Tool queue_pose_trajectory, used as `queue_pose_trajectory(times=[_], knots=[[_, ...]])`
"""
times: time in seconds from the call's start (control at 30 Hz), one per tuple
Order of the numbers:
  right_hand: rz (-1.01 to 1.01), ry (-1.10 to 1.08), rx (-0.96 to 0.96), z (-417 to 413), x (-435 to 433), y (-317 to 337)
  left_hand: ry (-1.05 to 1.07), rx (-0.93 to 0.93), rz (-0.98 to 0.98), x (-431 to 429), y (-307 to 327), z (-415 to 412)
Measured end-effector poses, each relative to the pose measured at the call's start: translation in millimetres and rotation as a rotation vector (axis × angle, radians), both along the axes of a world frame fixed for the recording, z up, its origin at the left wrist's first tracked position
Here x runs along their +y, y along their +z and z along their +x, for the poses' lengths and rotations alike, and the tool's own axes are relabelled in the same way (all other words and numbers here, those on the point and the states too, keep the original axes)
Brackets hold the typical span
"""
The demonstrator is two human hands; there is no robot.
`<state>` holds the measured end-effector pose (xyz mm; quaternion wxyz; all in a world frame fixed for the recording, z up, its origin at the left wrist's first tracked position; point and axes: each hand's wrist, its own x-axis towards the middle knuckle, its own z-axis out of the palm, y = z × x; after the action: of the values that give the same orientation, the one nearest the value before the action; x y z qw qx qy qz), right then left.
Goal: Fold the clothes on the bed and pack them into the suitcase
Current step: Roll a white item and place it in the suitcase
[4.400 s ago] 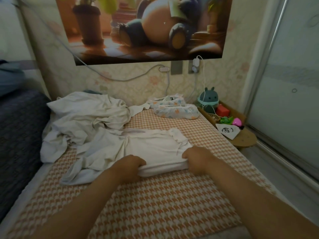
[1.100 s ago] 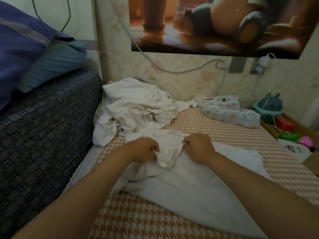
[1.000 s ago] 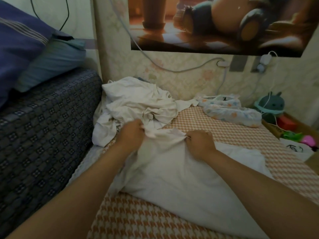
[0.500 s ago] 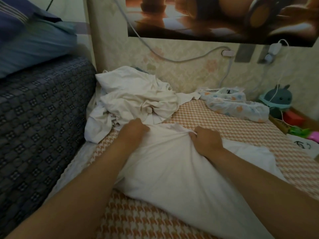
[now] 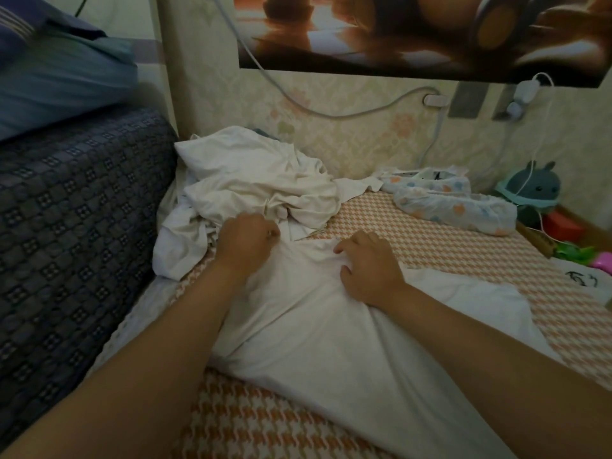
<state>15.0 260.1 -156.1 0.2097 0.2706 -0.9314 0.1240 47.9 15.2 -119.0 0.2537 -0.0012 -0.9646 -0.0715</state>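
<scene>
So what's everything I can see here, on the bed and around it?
white garment: one, white, spread on the bed under both hands
clothes pile: one heap, white, behind the garment, by the wall
flowered cloth: count unclear, white with coloured spots, far side of the bed
bedsheet: one, orange-and-white check, covering the bed
dark cover: one, navy checked, left of the bed
pillow: one, blue, upper left
poster: one, brown tones, on the wall
cable: one, grey, across the wall
round toy: one, teal, far right
box: one, red, beside the toy
left hand: grips the garment's far edge
right hand: grips the garment alongside
</scene>
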Motion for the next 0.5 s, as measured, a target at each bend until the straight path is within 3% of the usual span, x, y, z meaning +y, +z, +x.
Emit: queue_pose_trajectory(times=[0.07, 0.1, 0.17, 0.27, 0.37, 0.5], knots=[[-0.090, 0.095, 0.042, 1, -3, -5, 0.001, 0.206, 0.207, -2, 10, -7], [-0.095, 0.123, 0.023, 1, -4, -7, -0.001, 0.218, 0.258, -5, 13, -14], [-0.023, 0.065, -0.050, 2, -5, -12, 0.009, 0.073, 0.253, -11, 7, -27], [0.163, -0.193, -0.071, 2, -2, -13, 0.038, -0.191, 0.272, -16, -18, -30], [0.274, -0.289, -0.109, 7, -5, -2, -0.037, -0.207, 0.314, -18, -20, -20], [0.217, -0.172, -0.125, 27, -13, 4, -0.009, -0.167, 0.352, -18, 6, 8]])
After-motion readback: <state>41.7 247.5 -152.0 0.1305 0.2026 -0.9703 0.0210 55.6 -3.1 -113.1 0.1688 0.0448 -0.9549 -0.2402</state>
